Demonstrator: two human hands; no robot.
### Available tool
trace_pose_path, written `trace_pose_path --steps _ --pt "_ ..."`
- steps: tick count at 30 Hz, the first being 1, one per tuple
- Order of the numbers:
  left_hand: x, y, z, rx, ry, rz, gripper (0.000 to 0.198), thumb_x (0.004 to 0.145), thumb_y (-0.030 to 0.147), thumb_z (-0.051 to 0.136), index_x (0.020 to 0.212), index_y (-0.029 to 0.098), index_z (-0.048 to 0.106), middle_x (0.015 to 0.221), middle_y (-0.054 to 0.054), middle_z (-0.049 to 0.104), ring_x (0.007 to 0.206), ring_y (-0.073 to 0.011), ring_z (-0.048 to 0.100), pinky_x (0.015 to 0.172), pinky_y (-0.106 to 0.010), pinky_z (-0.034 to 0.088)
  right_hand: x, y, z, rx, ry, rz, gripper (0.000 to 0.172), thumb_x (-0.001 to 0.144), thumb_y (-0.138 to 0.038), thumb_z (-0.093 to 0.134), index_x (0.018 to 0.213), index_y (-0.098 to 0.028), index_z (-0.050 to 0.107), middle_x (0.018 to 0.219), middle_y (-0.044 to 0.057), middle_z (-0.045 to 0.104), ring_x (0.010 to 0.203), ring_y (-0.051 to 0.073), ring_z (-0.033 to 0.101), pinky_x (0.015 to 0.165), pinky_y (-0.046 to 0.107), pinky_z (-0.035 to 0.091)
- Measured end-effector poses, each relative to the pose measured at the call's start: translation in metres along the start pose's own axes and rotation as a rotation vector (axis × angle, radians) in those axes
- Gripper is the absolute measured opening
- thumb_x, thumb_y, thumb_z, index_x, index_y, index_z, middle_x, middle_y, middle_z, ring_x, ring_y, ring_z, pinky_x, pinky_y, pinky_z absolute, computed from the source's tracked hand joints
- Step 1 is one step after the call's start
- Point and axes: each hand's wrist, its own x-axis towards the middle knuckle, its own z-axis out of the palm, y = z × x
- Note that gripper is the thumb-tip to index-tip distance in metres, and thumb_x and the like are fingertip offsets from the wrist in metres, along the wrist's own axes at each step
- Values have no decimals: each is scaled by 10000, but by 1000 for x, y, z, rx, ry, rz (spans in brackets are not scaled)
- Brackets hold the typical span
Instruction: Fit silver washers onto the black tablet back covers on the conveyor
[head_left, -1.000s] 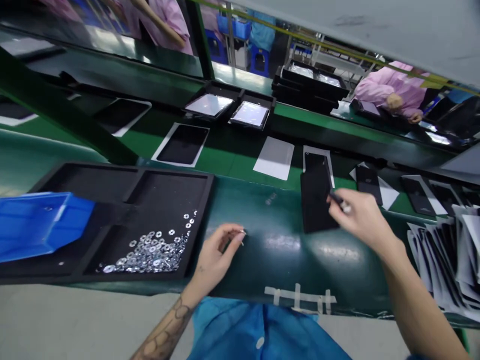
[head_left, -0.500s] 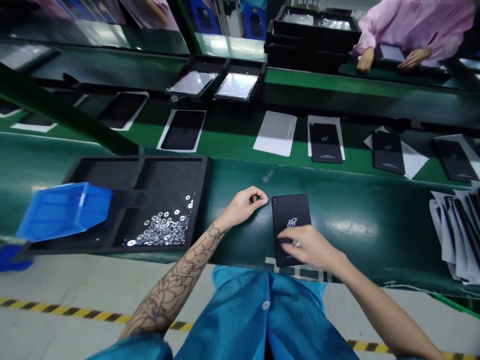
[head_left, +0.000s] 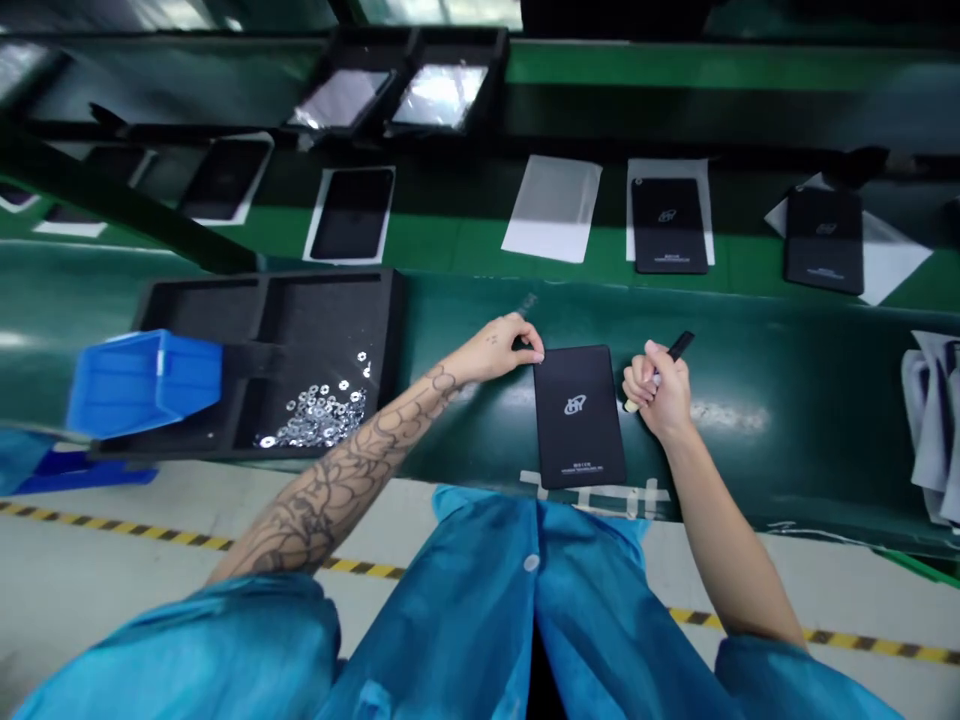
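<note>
Panel sits on the table between my hands. My right hand has its grip clamped on a black pen; my left hand touches the panel's corner, and I can't tell whether that grip is closed.

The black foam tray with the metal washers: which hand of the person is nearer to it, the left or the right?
Left. The left hand is just right of the black foam tray in this view; the right hand is farther, beyond the black device.

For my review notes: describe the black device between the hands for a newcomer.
Right of the black foam tray of washers, on the green bench edge, lies a black rectangular device. It sits between the left hand and right hand, unlike its twins further back on white sheets.
</note>
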Motion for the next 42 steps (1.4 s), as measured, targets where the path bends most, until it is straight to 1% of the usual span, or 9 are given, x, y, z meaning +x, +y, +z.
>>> trace_pose_path --steps 5,10,14,18,24,27,30,36,42 --pt "24 4 -23 186 -252 -63 297 895 487 786 1013 215 799 1187 -89 582 1153 -294 557 1043 -410 464 0 0 0 24 -34 7 673 889 -509 842 513 -232 358 434 -85 246 361 62 192 366 230 139" --pt "66 23 -26 472 -308 -69 554 682 538 991 988 154 735 1371 -165 515 1269 -379 403 1073 -518 421 -7 -8 8 -24 -78 -37 699 950 -491 779 509 -233 302 431 -79 225 373 72 213 385 251 198" --pt "104 39 -11 540 -380 102 690 419 485 1105 931 176 759 1459 -158 488 1347 -462 308 1135 -665 320 -3 -16 33 -343 -206 -81 652 1038 -578 686 539 -225 460 522 -25 407 501 117 426 504 286 389" --pt "114 40 -6 472 -297 -31 788 429 527 1099 1053 175 773 1531 -187 425 1405 -518 256 1136 -750 270 19 -15 78 -515 -281 -224 482 1028 -633 692 779 -220 665 587 -41 472 549 119 485 565 281 428" --pt "26 11 -32 120 -88 -23 695 718 595 943 1231 198 692 1455 -195 474 1352 -448 441 1133 -651 396 54 14 134 -302 -217 -356 736 1008 -741 608 568 -268 256 439 -86 210 390 90 214 420 286 242" --pt "-50 -26 -50 52 303 12 478 947 508 743 1323 224 661 1392 -147 531 1341 -355 483 1188 -565 396 61 34 139 -365 -167 -358 781 990 -765 611 527 -272 221 423 -77 197 384 87 199 427 303 189" --pt "-125 -72 -77 122 555 -154 425 965 500 676 1234 171 699 1257 -133 606 1260 -325 536 1169 -535 426 60 47 135 -423 -174 -361 789 989 -743 645 501 -263 253 435 -64 232 397 88 234 454 312 183" --pt "-203 -143 -96 239 398 -450 727 826 780 493 1167 188 742 1007 -37 649 944 -247 639 919 -413 486 56 49 134 -458 -192 -323 781 1013 -692 653 519 -258 230 451 -71 210 404 82 220 464 315 166" --pt "-206 -136 -79 97 406 -398 473 864 711 579 958 267 712 945 -30 674 946 -280 657 989 -427 506 53 49 131 -516 -193 -349 735 1067 -622 610 539 -252 258 470 -65 233 416 85 237 484 323 173"
